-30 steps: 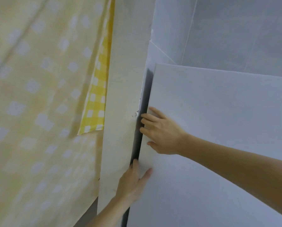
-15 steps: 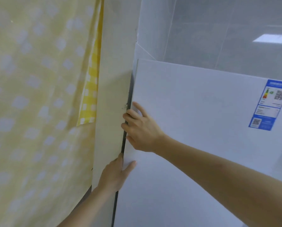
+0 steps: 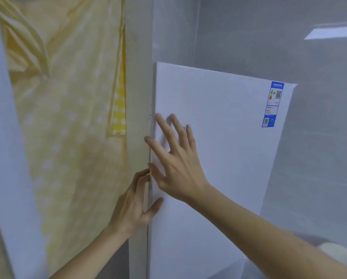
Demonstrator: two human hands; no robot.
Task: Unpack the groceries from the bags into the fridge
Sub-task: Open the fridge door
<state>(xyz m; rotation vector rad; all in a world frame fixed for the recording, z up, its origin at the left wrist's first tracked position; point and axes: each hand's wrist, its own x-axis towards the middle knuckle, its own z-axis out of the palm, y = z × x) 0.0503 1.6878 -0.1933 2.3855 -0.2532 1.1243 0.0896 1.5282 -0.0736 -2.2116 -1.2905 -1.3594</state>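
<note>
1. We see the white fridge door (image 3: 219,158), closed, right of the beige wall panel (image 3: 138,97).
2. Left hand (image 3: 134,206): grip clasps the door's left edge, thumb on its front.
3. Right hand (image 3: 176,164): grip released, fingers spread flat against the door, just above the left hand.
4. Blue label (image 3: 273,104): upper right of the door.

Door edge gap: a thin slit runs down the frame's centre between the white fridge door (image 3: 219,137) and the beige wall panel (image 3: 138,77); only fingertips fit.
In the slit: the left hand (image 3: 132,206), fingers curled round the door edge.
Door face: the right hand (image 3: 176,162) lies spread on it, centre.
Left of frame: yellow curtain (image 3: 71,117) hangs against the panel.
</note>
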